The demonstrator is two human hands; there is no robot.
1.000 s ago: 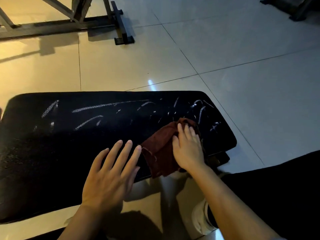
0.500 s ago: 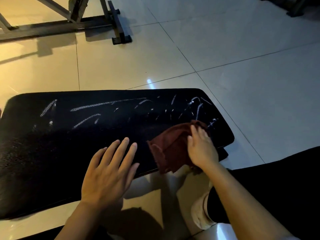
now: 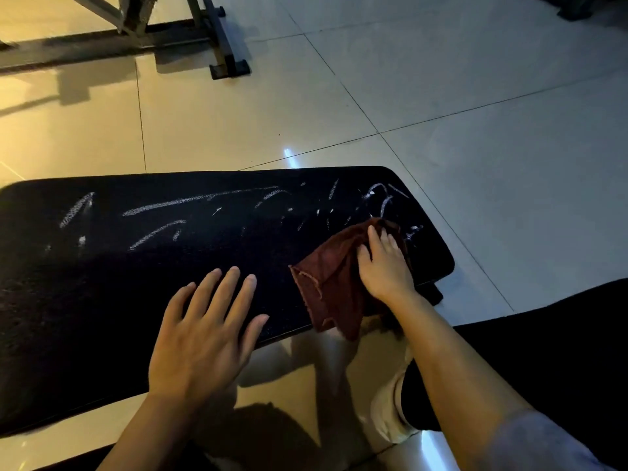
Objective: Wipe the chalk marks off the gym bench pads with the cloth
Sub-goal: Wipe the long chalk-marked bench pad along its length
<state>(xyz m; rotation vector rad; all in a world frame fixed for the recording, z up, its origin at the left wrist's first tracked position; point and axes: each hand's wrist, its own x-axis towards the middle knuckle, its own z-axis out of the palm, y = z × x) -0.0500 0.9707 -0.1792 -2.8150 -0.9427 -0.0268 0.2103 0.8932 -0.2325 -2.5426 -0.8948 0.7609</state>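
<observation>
- Head view, looking down on a black bench pad (image 3: 102,300) spanning the lower-left half of the frame, long axis running from 9 o'clock to 3 o'clock.
- White chalk marks (image 3: 170,207) scattered along the far half of the pad: long streaks toward 10 o'clock, short flecks mid-pad, a denser scribble near the 2 o'clock corner.
- Right hand (image 3: 385,266) lying on top of a dark red cloth (image 3: 334,283), near the pad's right end, at 3 o'clock from the frame centre.
- Fingers (image 3: 373,237) bent slightly over the cloth's far fold, palm pressing down; whether the fabric is actually gripped or only pressed, cannot tell.
- Cloth bunched and creased, far edge touching the lowest flecks of the scribble, near corner drooping past the pad's near edge.
- Left hand (image 3: 204,334) flat on the pad at 6 o'clock, fingers straight and spread, holding nothing, palm over the near edge.
- Left hand and cloth close but apart, a strip of bare pad between.
- Pale glossy tiled floor (image 3: 475,113) all around, warm yellow tint toward 9 o'clock.
- Dark metal frame (image 3: 221,39) of other gym equipment on the floor at 11 o'clock, well apart from the pad.
- Dark trouser leg (image 3: 560,351) at 4 o'clock, a light shoe (image 3: 387,416) below it at 5 o'clock.
</observation>
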